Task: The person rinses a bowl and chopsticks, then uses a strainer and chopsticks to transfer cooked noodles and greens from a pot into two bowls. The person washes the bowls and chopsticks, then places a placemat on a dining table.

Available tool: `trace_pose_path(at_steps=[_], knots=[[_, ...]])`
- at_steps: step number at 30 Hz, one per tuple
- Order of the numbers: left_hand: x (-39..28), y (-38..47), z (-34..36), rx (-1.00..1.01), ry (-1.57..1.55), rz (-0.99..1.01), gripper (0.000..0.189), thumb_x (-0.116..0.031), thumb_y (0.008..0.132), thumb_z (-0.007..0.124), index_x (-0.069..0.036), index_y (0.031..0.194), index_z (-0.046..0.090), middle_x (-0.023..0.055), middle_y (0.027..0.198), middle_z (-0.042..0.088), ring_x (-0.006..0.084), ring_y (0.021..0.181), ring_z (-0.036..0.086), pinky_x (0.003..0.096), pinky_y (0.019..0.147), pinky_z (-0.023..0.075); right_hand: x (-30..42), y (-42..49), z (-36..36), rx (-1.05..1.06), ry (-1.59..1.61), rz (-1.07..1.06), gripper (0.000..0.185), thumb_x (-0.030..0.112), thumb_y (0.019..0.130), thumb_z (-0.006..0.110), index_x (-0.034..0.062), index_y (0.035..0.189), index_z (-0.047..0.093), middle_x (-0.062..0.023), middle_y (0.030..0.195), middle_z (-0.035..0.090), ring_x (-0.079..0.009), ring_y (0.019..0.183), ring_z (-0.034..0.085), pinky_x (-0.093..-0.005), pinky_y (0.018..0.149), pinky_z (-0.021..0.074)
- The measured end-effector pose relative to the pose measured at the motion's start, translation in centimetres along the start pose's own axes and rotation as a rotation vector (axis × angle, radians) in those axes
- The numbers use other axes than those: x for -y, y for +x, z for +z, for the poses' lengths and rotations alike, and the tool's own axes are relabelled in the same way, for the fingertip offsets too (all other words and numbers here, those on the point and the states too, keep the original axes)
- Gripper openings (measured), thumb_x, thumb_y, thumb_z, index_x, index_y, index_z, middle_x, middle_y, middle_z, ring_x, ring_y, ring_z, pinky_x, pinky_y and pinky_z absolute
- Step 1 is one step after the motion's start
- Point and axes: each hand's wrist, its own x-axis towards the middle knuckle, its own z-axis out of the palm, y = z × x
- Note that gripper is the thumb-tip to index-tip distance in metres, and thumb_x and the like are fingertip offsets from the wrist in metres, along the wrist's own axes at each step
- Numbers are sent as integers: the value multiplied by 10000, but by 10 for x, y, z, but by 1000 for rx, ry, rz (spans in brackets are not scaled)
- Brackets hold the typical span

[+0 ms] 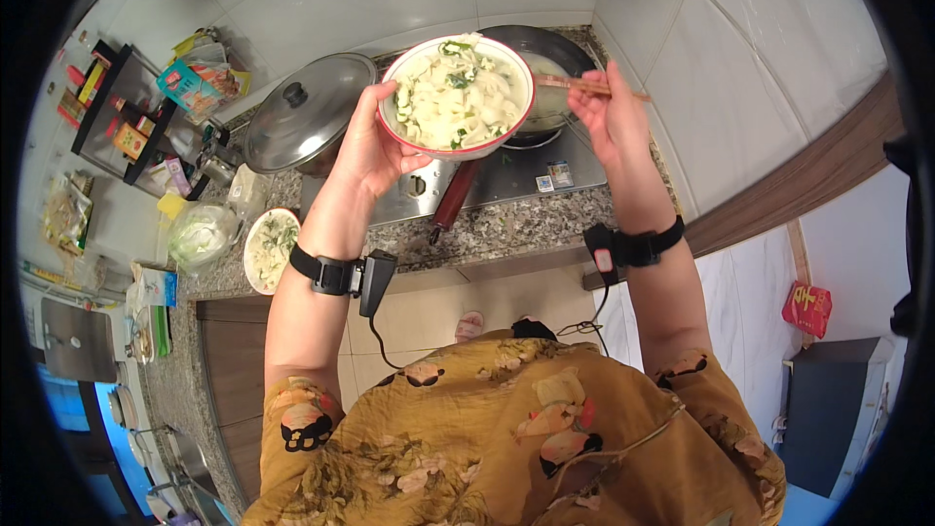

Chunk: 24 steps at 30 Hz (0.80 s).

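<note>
My left hand (376,142) grips the left side of a red-rimmed bowl (456,98), raised over the stove and heaped with pale wide noodles and green leaves. In my right hand (610,117) is a pair of wooden chopsticks (570,84); their tips point left to the bowl's right edge and seem to pass behind it. Behind the bowl, a dark wok (577,47) with cloudy liquid stands on the gas stove (497,186), and its dark red handle (456,197) points towards me. A wire utensil lies partly in the wok, mostly hidden by my right hand.
A lidded pot (310,117) stands at the stove's left. On the granite counter (482,234), a second bowl of noodles (270,252) sits near the front edge beside a bagged vegetable (201,234). Wall racks (120,113) hold bottles and packets. Tiled walls bound the stove behind and at right.
</note>
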Motion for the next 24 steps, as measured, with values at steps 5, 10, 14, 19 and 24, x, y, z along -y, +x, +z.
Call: trace_pose_path(at_steps=[5,10,14,19,24], knots=[[12,-28,-2,-8,-83,-1,648,-482,829,533,-27,1283,455,148,1113,626,222,844,683,292,526,593,23,1,35,158,69,-59,387,354,966,481,-24,914,547,-121,831,582,-206,759,616,-321,690,546],[27,-59,-23,-68,-145,44,638,-482,829,533,-30,1274,466,145,1114,627,230,857,681,295,526,594,46,-57,60,498,-218,-297,369,304,978,467,-30,871,583,-117,831,573,-199,698,618,-307,657,541],[32,-102,-40,-153,-202,115,627,-469,836,527,-25,1274,464,154,1115,630,236,869,683,309,557,607,50,-110,75,761,-441,-759,358,240,996,422,-34,847,598,-123,853,545,-199,689,611,-296,633,535],[46,-190,-72,-259,-292,277,649,-451,843,531,-29,1321,410,177,1239,556,265,1008,639,352,646,609,23,-162,78,582,-57,-484,385,300,1004,386,-7,865,573,-120,878,515,-215,689,572,-326,623,496],[83,-331,-134,-442,-338,359,681,-416,825,553,-37,1359,365,171,1308,501,313,1126,563,485,837,544,-65,-224,77,520,333,159,310,305,980,456,65,808,549,-68,807,568,-163,682,543,-274,607,482]])
